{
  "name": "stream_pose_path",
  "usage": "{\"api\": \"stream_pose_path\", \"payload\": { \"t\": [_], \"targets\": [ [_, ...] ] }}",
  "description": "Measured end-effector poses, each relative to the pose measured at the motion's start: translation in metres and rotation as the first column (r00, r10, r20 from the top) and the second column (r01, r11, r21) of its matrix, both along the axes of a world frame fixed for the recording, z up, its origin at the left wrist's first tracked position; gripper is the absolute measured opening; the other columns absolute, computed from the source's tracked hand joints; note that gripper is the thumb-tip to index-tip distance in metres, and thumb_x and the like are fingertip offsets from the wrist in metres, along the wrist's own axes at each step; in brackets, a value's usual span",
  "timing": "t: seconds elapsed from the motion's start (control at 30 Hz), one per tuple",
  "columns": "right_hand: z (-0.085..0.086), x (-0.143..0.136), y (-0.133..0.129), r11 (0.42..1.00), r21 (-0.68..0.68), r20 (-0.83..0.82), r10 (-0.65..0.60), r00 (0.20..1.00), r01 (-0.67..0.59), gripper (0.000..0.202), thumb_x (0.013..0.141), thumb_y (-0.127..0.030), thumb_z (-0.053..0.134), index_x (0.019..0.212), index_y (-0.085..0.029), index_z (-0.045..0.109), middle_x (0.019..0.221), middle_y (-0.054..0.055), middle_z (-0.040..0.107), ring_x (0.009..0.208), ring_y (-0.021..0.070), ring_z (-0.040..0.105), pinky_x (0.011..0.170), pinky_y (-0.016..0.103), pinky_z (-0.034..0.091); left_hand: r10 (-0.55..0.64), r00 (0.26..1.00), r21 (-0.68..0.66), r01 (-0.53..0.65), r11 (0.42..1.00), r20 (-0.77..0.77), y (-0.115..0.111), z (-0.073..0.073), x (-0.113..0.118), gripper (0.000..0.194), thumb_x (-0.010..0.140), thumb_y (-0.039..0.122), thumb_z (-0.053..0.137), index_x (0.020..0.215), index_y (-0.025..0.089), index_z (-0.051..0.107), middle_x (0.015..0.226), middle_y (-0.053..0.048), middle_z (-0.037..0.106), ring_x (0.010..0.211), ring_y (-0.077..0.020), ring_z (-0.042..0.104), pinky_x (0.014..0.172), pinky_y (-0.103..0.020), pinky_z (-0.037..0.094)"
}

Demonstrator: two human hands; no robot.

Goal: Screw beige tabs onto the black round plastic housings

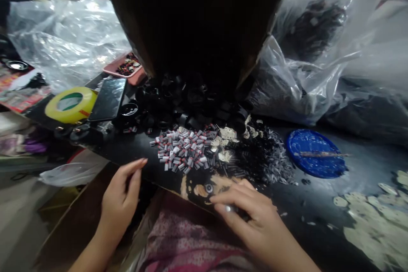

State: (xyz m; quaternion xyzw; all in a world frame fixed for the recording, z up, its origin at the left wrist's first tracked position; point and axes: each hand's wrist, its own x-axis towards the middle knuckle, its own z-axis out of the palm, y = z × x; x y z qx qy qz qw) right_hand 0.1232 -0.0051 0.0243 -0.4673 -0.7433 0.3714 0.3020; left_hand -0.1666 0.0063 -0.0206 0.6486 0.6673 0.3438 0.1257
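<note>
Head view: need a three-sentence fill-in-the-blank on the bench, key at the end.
A thin brown stick lies across the round ____ plastic disc.
Beside the flat black phone-like slab lies a thick ____ tape roll.
The person's bare ____ hand is the one nearer the disc.

Missing words: blue; yellow; right.

Small silver-tipped piece [228, 208]: mostly hidden by fingers [234, 197] of right hand [255, 212]; full shape cannot be told. Large dark brown open container [129, 27]: top cut off by upper edge, inside lost in darkness. Dark contents [317, 29] of clear plastic bag [333, 66]: too blurred to tell. Multicoloured bits [128, 66] in pink plastic tray [137, 77]: too small to name. Cream flat plates [369, 225] in heap: cut off by right and lower edges.
</note>
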Motion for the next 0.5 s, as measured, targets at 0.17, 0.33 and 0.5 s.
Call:
{"api": "stream_pose_path", "payload": {
  "t": [0.17,0.33,0.5],
  "targets": [
    [-0.001,0.004,-0.009,0.998,-0.058,0.065,-0.002,0.998,0.006,0.013,0.092,-0.026,0.053,0.092,-0.029,0.066,0.086,-0.003,0.072,0.081,0.0179,0.065,0.079,0.036,0.045,-0.144,0.977,0.105,0.161,0.981,-0.155,0.105,0.022,0.024,0.044,0.081,0.025,0.060,0.124,0.018,0.057,0.132,-0.014,0.059,0.134,-0.0337,0.039,0.115,-0.056,0.010],
    [-0.009,0.008,-0.012,0.989,-0.139,0.087,-0.033,0.996,0.045,0.015,0.093,-0.029,0.051,0.091,-0.030,0.066,0.088,-0.003,0.071,0.084,0.0184,0.065,0.084,0.039,0.045,-0.183,0.972,0.131,0.203,0.970,-0.144,0.132,0.020,0.020,0.041,0.078,0.022,0.062,0.118,0.016,0.061,0.122,-0.016,0.063,0.125,-0.0331,0.049,0.114,-0.056,0.013],
    [-0.006,-0.005,-0.004,0.990,-0.087,0.071,-0.106,0.992,0.112,0.023,0.090,-0.029,0.055,0.112,-0.032,0.062,0.105,0.000,0.070,0.096,0.0209,0.063,0.090,0.042,0.044,-0.143,0.935,0.050,0.134,0.990,0.324,0.072,0.030,0.048,0.058,0.081,0.034,0.063,0.135,0.024,0.043,0.124,-0.011,0.055,0.113,-0.0260,0.058,0.097,-0.043,0.047]
  ]
}}
